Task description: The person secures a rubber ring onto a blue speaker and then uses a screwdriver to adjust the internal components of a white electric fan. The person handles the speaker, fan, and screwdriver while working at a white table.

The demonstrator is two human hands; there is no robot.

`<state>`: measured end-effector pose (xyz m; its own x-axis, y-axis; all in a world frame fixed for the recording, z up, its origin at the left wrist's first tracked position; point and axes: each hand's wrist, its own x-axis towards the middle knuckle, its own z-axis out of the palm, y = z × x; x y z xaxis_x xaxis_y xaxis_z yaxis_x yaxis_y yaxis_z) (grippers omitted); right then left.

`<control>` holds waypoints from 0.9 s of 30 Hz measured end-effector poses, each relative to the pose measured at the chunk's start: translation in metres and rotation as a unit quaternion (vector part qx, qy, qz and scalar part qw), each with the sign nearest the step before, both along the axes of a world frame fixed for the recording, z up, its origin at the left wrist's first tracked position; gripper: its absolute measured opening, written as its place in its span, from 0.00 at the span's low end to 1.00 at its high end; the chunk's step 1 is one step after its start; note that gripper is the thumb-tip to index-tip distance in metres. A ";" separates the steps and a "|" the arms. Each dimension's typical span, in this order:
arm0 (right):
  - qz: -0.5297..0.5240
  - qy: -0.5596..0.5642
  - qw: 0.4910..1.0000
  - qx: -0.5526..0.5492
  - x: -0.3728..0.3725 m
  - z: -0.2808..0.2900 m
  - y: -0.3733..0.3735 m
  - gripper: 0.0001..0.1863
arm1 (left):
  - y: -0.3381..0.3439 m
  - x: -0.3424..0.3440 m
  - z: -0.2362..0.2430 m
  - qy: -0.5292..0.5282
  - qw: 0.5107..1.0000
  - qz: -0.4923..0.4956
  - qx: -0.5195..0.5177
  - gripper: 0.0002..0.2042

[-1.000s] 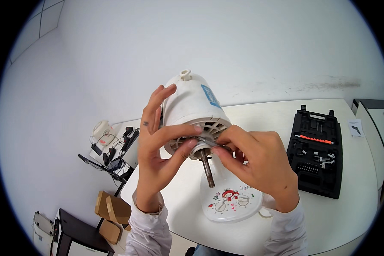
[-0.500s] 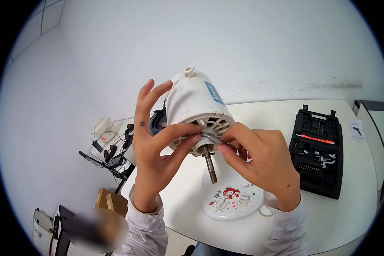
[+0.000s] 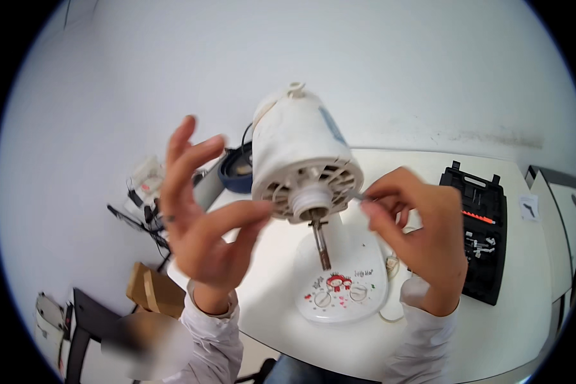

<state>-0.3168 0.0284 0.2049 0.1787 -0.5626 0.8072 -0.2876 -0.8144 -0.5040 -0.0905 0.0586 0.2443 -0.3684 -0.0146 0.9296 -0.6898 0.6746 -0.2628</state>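
A white fan motor housing (image 3: 304, 131) with a vented front stands over the table, its bare metal shaft (image 3: 322, 246) pointing down toward me. Below is the white fan base (image 3: 310, 306), with two round knobs and a red cartoon print. My right hand (image 3: 422, 221) is at the right edge of the vents, thumb and forefinger closed on a small thin grey metal piece (image 3: 358, 196), mostly hidden by the fingers. Left of the vents is my left hand (image 3: 208, 230), blurred by motion. Its upper fingers are spread, and nothing shows between thumb and forefinger.
A black tool case (image 3: 493, 256) with bits and an orange flexible shaft lies open on the white table (image 3: 429, 358). A dark blue round part (image 3: 237, 173) sits behind the motor. Cables (image 3: 137, 221), a cardboard box (image 3: 152, 291) and a paper leaflet (image 3: 528, 207) are around.
My hands have parted from the front collar: the left moved left, the right moved right with the grey metal piece. The view has shifted slightly.
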 end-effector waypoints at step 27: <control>-0.287 -0.277 0.862 -0.314 -0.089 0.002 0.022 0.09 | -0.140 0.108 -0.258 0.487 0.640 -0.168 0.570 0.08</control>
